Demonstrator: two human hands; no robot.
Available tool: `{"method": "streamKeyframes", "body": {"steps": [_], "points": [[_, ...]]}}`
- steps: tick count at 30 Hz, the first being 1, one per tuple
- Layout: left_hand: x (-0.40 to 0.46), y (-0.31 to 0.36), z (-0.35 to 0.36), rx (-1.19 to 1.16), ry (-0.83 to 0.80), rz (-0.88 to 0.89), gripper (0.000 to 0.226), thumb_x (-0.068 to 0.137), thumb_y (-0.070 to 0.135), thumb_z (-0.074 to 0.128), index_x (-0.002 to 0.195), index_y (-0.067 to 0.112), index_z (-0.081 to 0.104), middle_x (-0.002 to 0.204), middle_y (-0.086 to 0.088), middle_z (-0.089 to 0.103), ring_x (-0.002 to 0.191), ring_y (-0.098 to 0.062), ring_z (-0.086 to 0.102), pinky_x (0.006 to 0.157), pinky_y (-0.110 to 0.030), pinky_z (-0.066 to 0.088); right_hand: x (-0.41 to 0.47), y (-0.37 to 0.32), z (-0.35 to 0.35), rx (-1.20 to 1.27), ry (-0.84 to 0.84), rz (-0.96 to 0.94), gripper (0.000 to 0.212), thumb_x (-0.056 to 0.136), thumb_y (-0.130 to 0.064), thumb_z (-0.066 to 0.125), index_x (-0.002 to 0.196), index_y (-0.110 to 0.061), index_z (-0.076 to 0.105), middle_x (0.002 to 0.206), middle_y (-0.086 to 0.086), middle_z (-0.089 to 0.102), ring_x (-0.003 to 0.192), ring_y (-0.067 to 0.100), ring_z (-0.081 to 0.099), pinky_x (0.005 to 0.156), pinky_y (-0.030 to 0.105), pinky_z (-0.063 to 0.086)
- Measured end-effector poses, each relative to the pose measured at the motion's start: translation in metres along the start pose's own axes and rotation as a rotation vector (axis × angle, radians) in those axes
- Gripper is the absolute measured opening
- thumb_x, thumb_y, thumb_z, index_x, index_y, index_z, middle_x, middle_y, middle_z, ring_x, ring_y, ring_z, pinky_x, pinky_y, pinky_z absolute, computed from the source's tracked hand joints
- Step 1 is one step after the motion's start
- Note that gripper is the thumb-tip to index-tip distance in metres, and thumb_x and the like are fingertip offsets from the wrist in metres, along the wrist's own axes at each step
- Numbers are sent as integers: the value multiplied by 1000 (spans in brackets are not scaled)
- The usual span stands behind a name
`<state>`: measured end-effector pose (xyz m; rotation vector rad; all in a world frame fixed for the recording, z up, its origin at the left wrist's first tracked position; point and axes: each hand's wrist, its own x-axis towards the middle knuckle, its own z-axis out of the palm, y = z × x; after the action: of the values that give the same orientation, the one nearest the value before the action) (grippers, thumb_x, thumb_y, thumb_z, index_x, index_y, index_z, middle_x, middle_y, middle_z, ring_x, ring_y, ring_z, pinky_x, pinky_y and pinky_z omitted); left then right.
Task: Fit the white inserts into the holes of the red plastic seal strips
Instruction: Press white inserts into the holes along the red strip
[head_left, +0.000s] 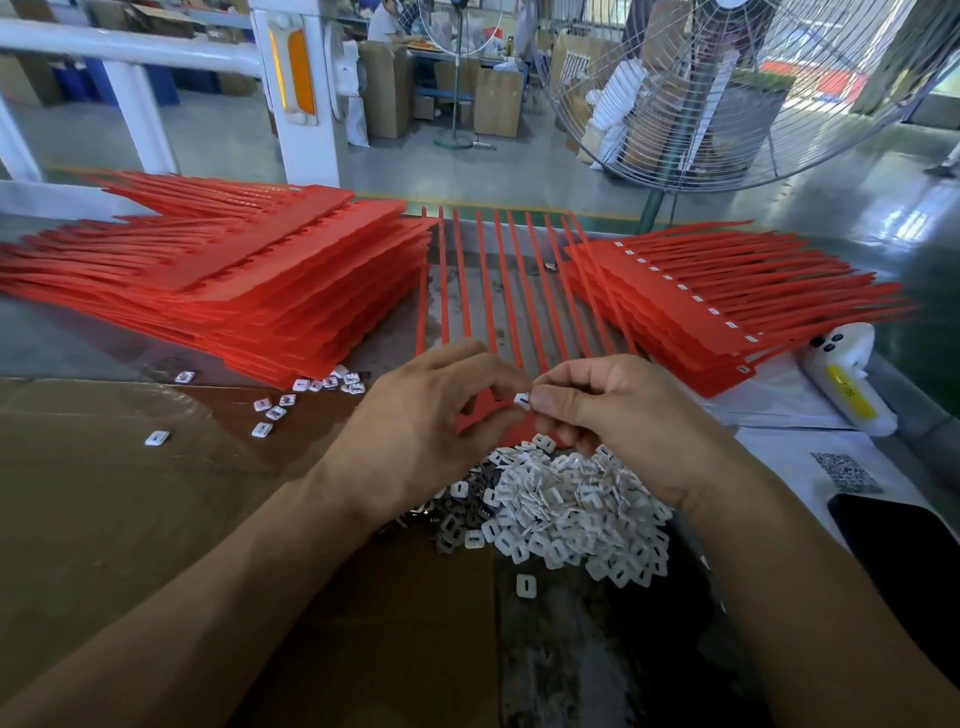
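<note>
Hands: left hand and right hand meet over the middle of the worktop, fingers curled — together pinching one white insert at the near end of a red seal strip sheet.
Left hand: thumb and fingers also grip the flat red end of that sheet.
Right hand: thumb and forefinger nip the insert's right side.
Loose inserts: heap of white inserts just nearer than the hands, right of centre; a few darker pieces lie at its left edge.
Stray inserts: small scatter left of the hands, on brown cardboard.
Held sheet: its thin red tails fan away toward the far edge.
Left stack: tall pile of red strips — far left.
Right stack: red strips with white inserts showing, far right.
Right edge: white device, dark phone.
Beyond: large wire-guarded fan.
</note>
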<state>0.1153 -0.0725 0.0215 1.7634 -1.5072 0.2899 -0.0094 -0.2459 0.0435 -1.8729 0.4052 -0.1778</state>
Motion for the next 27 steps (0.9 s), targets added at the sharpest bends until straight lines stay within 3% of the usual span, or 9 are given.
{"method": "streamKeyframes", "body": {"steps": [3,6,9,12,18,27], "points": [[0,-2,0,20,3,1,21,94,31,71,112,19,72,101,10,64,83,-7,61,71,-35,54,1,2,1,11,-3,-18,16,99,-25,68,88,-27,79,76,-2,74,65,9,58,56,18,47],[0,-6,0,52,25,-35,18,93,30,70,107,18,72,98,10,64,82,-5,58,71,-33,54,3,5,0,-46,80,-30,17,101,-32,64,93,-32,79,83,-5,77,67,5,62,65,22,50],[1,-16,0,97,84,-162,14,93,29,71,104,21,72,96,12,64,84,-6,59,76,-35,53,5,9,-2,-202,221,-24,17,100,-40,64,91,-33,76,86,-17,76,73,-5,66,76,29,49],[1,-29,0,155,124,-312,11,92,31,72,102,25,73,96,14,64,90,-6,56,85,-37,50,4,11,0,-300,276,12,16,97,-45,66,91,-33,74,85,-20,74,77,-11,64,70,24,44],[6,-33,6,223,67,-398,14,94,36,69,104,29,74,105,12,65,104,-14,55,96,-46,45,4,10,3,-332,251,51,19,95,-48,68,90,-31,75,88,-7,76,83,9,71,70,24,51],[11,-37,16,334,-70,-449,18,94,47,65,107,39,73,119,14,63,118,-12,47,101,-35,30,6,11,3,-380,231,59,22,95,-50,67,91,-30,75,89,-4,77,86,16,72,82,36,57]]}}
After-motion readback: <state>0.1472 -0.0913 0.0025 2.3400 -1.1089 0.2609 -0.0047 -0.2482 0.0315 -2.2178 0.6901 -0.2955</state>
